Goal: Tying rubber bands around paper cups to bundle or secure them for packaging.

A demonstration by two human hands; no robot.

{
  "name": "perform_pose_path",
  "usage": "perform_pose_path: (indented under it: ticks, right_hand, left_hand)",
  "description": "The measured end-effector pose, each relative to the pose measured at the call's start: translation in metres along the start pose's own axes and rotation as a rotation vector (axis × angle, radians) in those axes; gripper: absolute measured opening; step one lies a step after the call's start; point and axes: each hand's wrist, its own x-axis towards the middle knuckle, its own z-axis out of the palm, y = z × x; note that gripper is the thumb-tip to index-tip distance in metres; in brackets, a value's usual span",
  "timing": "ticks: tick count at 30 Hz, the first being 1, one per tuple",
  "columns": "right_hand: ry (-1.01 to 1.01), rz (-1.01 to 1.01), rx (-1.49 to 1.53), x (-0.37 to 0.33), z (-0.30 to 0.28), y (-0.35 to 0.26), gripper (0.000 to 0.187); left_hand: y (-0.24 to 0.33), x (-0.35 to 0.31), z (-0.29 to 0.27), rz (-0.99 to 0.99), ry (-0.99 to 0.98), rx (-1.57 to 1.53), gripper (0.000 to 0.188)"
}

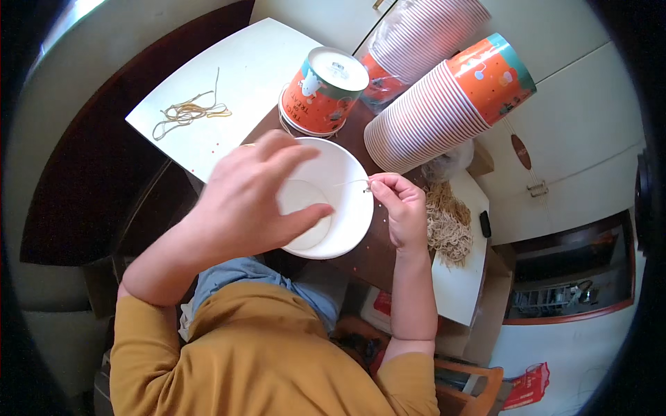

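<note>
Left hand [253, 194] open, fingers and thumb spread, held over the mouth of a white bucket [352, 218]; nothing seen in its grip, contact with the bucket can't be told. Right hand [402, 208] closed in a pinch, thumb against forefinger, gripping a thin cord [352, 183] right at the bucket's right-hand rim. Cord runs from the fingertips inward over the bucket's inside wall; detail at the rim too small to tell.

Bucket is mouth up, in front of the torso by the near edge of the desk [378, 258]; can't tell if it rests on the desk or the lap. Desk has a brown middle and white side parts.

Just beyond the bucket, toward the far edge: upturned bucket [322, 100], orange with teal band, white base up, a cord loop at its left side. Right of that, a tall nested stack [430, 114] of the same kind; behind it a second stack [424, 31], in clear plastic. Loose cord bundle [186, 112] on the white left part, near the left corner. Tangled cord heap [449, 232], beige and tan, on the white right part, beside the right wrist.
</note>
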Motion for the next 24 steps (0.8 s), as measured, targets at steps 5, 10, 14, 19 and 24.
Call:
perform_pose_path:
  ticks: [5, 10, 14, 19, 24]
  right_hand:
    - [-0.014, 0.072, 0.09, 0.0, -0.001, -0.002, 0.012]
    - [0.001, 0.118, 0.18, -0.001, -0.005, 0.003, 0.013]
    - [0.035, 0.083, 0.256, -0.003, -0.009, 0.011, 0.011]
    - [0.058, 0.134, 0.301, -0.005, -0.009, 0.015, 0.011]
    - [0.077, 0.098, 0.316, -0.006, -0.005, 0.017, 0.012]
  left_hand:
    - [-0.013, 0.03, 0.065, 0.133, -0.338, 0.049, 0.037]
    - [-0.018, 0.056, 0.091, 0.173, -0.424, -0.097, 0.022]
    - [-0.023, 0.055, 0.089, 0.119, -0.479, -0.255, 0.02]
    - [-0.016, 0.056, 0.079, 0.016, -0.508, -0.317, 0.019]
    - [-0.014, 0.054, 0.077, -0.081, -0.543, -0.352, 0.018]
